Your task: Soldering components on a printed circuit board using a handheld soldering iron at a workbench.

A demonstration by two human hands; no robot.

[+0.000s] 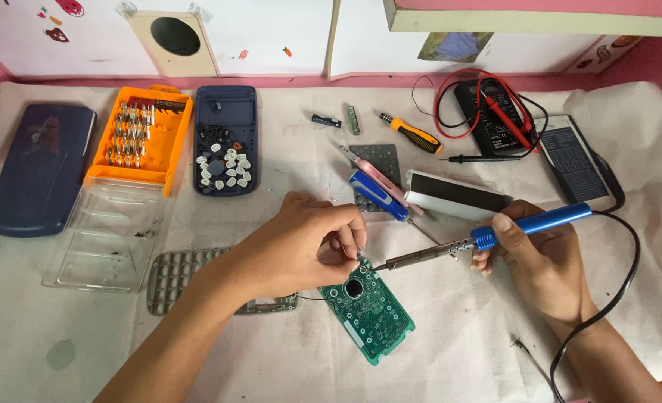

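**Soldering at the top corner of the board: keep the tip steady and the fingers clear**

The right hand [544, 261] is clenched around the blue-handled soldering iron with a bare metal shaft [488, 237], its tip touching the upper edge of the green printed circuit board with a round dark centre part [368, 307], which lies at lower centre of the frame on the white cloth-covered worktop [458, 351]. The left hand [301, 246] pinches something thin at that same corner; what it is cannot be made out. A good joint here likely calls for a brief, still contact and left fingertips kept back from the hot shaft. The iron's black cord [620, 277] loops at lower right and could tug the handle.

Further out, a grey rubber keypad mat [172, 277] lies left of the board. A dark blue calculator shell holding loose white keys [226, 140] and an orange tray of screwdriver bits [140, 136] sit at upper left, a black multimeter with red leads [491, 112] at upper right.
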